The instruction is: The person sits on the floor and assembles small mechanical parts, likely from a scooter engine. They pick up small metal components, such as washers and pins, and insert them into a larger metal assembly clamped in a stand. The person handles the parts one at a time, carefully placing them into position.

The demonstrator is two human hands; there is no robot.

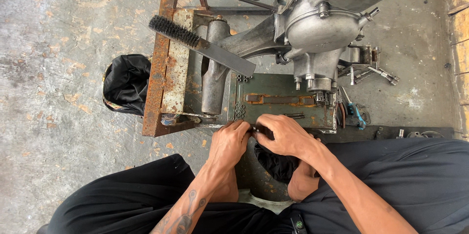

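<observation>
Rusty stand's near edge — our left hand (233, 138) and right hand (285, 135) pinch a small part (256, 130) together; next calls for steady fingertips.

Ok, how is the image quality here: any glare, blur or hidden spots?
Head view: even daylight, soft shadows, sharp throughout; mild sheen on the metal engine casing; the left hand and right hand cover the small part between them.
</observation>
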